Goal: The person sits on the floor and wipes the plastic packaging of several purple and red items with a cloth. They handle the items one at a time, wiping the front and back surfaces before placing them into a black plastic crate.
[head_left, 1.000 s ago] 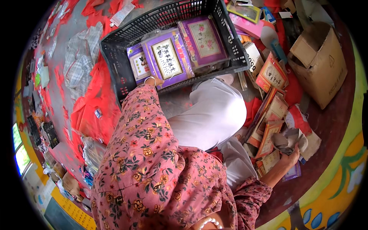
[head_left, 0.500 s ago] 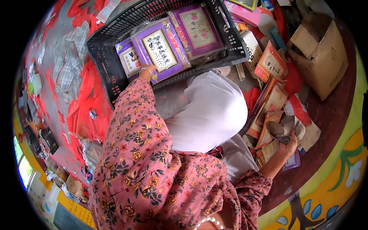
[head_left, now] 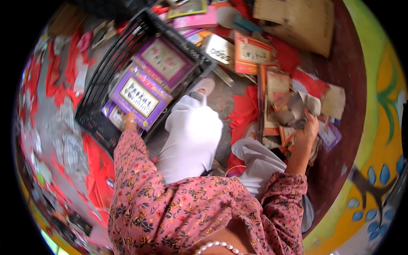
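Note:
My left hand reaches into a black plastic crate. Its fingers close on the near edge of a flat purple package with a white label panel. Another purple package with pink flowers lies beyond it, and a smaller purple one sits partly beneath. On the right, my right hand grips a crumpled grey rag. The rag is over a heap of worn flat boxes. The fingertips of both hands are partly hidden.
An orange-red flat box and a white box lie beyond the heap. A brown cardboard carton stands at the far right. Red torn sheeting covers floor at the left. A painted wall borders the right.
The view has turned and shifted, so the crate appears farther left and more tilted. My left hand stays at the purple package; my right hand still holds the rag over the heap.

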A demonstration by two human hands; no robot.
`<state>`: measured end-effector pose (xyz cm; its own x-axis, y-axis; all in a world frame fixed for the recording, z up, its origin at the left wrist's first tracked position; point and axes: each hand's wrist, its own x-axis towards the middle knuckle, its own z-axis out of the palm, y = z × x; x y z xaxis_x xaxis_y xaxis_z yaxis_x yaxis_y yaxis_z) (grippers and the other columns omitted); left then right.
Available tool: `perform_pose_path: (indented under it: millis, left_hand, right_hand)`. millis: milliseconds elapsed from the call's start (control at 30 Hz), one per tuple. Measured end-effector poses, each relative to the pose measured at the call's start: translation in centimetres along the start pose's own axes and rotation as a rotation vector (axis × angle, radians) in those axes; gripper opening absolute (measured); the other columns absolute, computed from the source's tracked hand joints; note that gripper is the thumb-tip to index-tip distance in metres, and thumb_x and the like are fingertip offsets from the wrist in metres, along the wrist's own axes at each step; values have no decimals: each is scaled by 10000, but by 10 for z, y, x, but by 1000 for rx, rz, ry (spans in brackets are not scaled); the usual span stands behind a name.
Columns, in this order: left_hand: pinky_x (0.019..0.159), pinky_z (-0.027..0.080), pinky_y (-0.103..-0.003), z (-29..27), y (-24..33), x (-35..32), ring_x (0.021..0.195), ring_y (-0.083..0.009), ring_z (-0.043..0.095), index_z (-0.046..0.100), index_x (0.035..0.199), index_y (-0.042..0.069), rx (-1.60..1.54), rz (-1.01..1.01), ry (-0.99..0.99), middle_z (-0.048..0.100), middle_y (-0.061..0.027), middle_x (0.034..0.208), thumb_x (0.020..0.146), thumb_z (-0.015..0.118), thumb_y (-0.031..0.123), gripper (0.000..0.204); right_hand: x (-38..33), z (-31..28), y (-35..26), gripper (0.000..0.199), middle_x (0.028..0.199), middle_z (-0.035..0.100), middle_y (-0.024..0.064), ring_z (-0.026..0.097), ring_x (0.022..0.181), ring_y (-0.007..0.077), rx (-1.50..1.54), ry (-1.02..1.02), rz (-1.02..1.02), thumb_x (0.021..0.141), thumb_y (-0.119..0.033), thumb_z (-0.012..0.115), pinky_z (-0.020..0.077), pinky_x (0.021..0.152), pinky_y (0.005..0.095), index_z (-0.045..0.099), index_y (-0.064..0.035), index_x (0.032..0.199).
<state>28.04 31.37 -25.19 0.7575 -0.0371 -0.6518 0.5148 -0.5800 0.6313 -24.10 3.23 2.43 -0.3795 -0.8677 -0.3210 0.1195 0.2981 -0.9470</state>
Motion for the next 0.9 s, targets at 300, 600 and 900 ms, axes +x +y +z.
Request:
perform_pose_path:
  millis: [300,600,900]
  left_hand:
    - [873,346,-437,49,76,9,1089,-270,411,455,1191,25,156,-102,-267,449,-134,1212,709,595,102,508]
    - [952,220,-483,153,254,-351,1278,-204,242,370,1294,132,14,494,-1081,340,-26,1342,850,513,256,483]
    - [816,464,-333,247,162,-395,940,-184,547,497,1108,86,23,42,-1443,566,-48,1035,890,436,396,384]
  right_hand:
    - [2,-5,-10,215,913,613,71,594,823,188,284,29,-31,740,-16,604,485,742,308,590,1,954]
    - [-15,44,12,253,749,597,90,554,600,188,-57,-67,-275,705,-240,624,466,604,309,620,-3,794]
    - [-60,90,21,464,942,523,249,507,917,386,-357,-122,-286,788,-382,522,403,801,423,544,72,879]
